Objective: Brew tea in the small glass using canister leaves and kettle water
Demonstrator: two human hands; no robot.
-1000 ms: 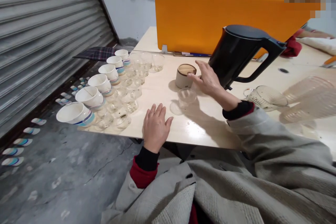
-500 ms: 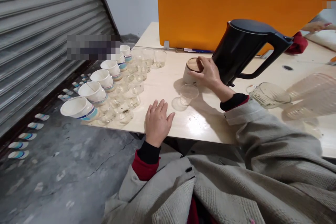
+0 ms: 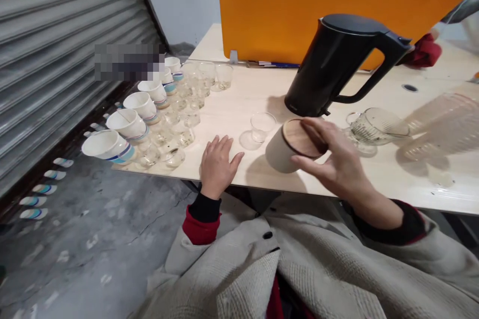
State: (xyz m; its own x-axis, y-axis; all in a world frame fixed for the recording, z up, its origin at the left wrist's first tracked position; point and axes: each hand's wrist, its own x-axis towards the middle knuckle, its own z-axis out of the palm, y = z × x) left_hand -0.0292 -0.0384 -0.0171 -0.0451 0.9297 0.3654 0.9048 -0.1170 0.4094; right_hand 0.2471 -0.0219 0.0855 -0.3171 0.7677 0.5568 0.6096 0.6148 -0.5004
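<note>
My right hand (image 3: 339,157) grips a pale canister (image 3: 281,150) by its top, thumb and fingers around the wooden lid (image 3: 304,138). The canister is tilted a little, over the front part of the table. My left hand (image 3: 219,164) lies flat at the table's front edge, fingers stretched out, holding nothing. Between the hands and farther back stands a clear plastic cup (image 3: 263,127). Behind the canister is a black electric kettle (image 3: 331,67), upright, its handle to the right. A glass pitcher (image 3: 379,127) with dark bits inside stands to the right of my right hand.
Several clear cups (image 3: 186,135) with a little in them stand in rows on the left, beside a line of paper cups (image 3: 127,123). Stacked plastic cups (image 3: 445,129) lie at the right. An orange divider (image 3: 269,15) crosses the back; a person is partly visible beyond it.
My right hand has brought the canister from beside the kettle toward me and to the right, tilting it. My left hand stays flat on the table.
</note>
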